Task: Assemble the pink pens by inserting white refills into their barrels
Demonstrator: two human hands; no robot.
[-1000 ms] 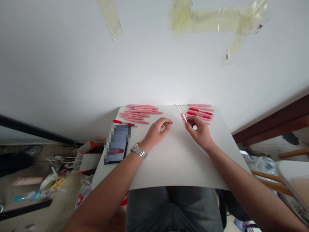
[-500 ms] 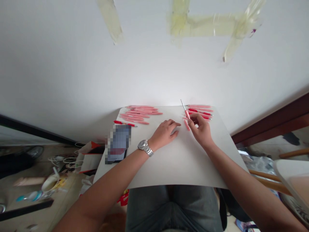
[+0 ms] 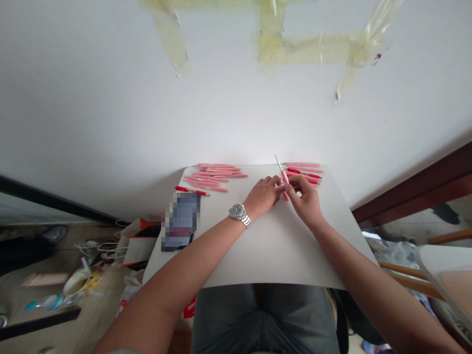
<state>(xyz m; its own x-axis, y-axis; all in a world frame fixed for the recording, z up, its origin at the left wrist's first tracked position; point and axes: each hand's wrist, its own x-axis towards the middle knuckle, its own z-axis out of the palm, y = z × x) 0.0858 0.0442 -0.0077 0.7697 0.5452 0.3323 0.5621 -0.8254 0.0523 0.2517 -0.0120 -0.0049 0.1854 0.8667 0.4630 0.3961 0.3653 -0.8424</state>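
A slim pink pen (image 3: 283, 175) is pinched between the thumb and fingers of my right hand (image 3: 305, 199), its thin silvery end pointing up toward the wall. My left hand (image 3: 263, 197), a metal watch on its wrist, meets the right with fingers curled at the pen's lower part. Just under the fingertips shows another short pink piece (image 3: 286, 197), partly hidden. Beyond my right hand lies a group of pink and red pens (image 3: 306, 172). To the left, a larger pile of pink pens (image 3: 216, 172) rests near the table's back edge.
A red pen (image 3: 191, 191) lies above a phone (image 3: 180, 221) on the left of the white table (image 3: 265, 255). The wall (image 3: 236, 113) with yellowed tape stands right behind the table. A white seat (image 3: 446, 270) is at the right, and assorted clutter covers the floor at left.
My left hand has moved right and its fingers have closed in at the pen beside my right hand. The right hand keeps its hold, nearly in place.
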